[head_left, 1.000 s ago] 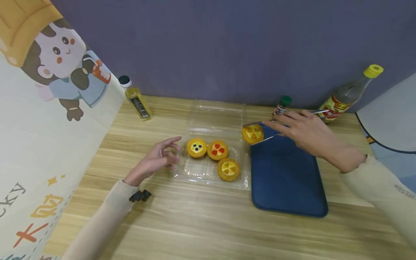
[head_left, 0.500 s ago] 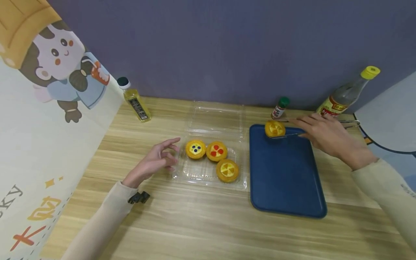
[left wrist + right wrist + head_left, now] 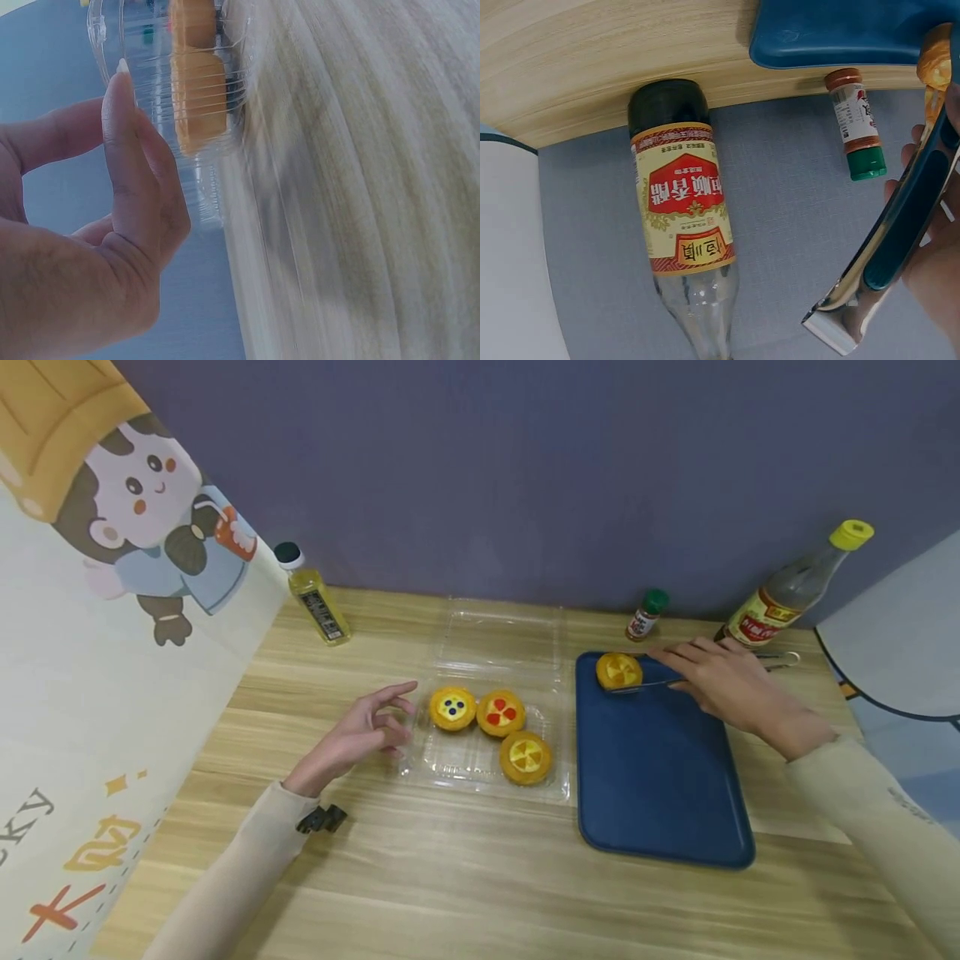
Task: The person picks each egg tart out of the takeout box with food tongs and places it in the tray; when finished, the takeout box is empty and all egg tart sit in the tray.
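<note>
My right hand (image 3: 712,681) grips metal tongs (image 3: 885,247) with dark teal handle panels. Between the tongs' ends is an egg tart (image 3: 619,671) with orange wedges on top, at the far left corner of a dark blue tray (image 3: 663,777). Beside the left edge of an open, clear plastic container (image 3: 457,764), my left hand (image 3: 367,727) stays with loosely bent fingers; whether they touch the rim I cannot tell. Inside the container are a tart with blue dots (image 3: 453,708), one with red pieces (image 3: 501,713) and one with orange wedges (image 3: 526,757).
An oil bottle (image 3: 318,606) stands at the back left. Behind the tray is a small green-capped seasoning jar (image 3: 645,617), and a yellow-capped vinegar bottle (image 3: 772,606) stands at the back right. A purple-grey wall (image 3: 495,477) borders the wooden table (image 3: 420,877).
My right hand has carried the tart in the tongs rightward from beside the container and lowered it to the tray's far left corner. The left hand has stayed in place.
</note>
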Demonstrator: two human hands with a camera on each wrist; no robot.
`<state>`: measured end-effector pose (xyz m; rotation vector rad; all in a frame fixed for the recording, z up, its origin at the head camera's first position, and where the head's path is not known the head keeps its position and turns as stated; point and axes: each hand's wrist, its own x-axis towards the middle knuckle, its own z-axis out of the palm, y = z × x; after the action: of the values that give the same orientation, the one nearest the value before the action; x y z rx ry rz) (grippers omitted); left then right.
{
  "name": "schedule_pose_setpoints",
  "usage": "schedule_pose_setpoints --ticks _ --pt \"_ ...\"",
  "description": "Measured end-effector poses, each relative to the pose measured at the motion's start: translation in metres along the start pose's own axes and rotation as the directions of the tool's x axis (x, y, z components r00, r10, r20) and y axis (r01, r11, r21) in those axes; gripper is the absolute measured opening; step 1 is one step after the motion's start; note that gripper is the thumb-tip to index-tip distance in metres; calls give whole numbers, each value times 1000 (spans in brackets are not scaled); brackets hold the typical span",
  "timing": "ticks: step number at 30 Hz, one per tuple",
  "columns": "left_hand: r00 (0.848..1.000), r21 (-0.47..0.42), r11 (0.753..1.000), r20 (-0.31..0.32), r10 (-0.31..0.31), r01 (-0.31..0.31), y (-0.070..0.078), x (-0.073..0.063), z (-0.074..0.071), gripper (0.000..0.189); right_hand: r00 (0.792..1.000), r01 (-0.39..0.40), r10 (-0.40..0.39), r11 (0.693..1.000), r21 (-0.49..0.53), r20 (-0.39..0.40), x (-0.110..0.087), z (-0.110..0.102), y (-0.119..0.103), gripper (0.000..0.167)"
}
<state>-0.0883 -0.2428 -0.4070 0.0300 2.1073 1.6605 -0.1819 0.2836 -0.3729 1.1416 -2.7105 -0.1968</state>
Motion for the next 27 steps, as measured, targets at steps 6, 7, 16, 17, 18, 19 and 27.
schedule_pose_setpoints --ticks 6,7,16,17,18,19,27 --pt "1000 0 1000 -3 2 -2 0 0 1 90 997 38 -39 999 -9 -63 5 2 -3 64" --pt "1000 1 1000 -3 3 -3 0 0 1 90 997 42 -43 999 -6 -66 6 1 -4 63" --pt "1000 -6 1000 4 12 -12 -1 0 1 88 997 56 -55 998 16 -55 12 4 -6 65" --pt "1000 -7 1000 4 11 -11 -2 0 1 88 997 59 -58 998 14 -55 12 4 -6 66" --pt "1000 -8 1000 4 10 -10 -2 0 1 88 997 61 -61 998 12 -54 13 4 -5 66" --pt "1000 -9 1000 3 8 -8 -2 0 1 88 997 63 -63 998 10 -52 13 4 -6 67" --pt "1000 -7 1000 1 4 -4 -1 1 1 88 997 65 -65 998 4 -39 17 3 -5 63"
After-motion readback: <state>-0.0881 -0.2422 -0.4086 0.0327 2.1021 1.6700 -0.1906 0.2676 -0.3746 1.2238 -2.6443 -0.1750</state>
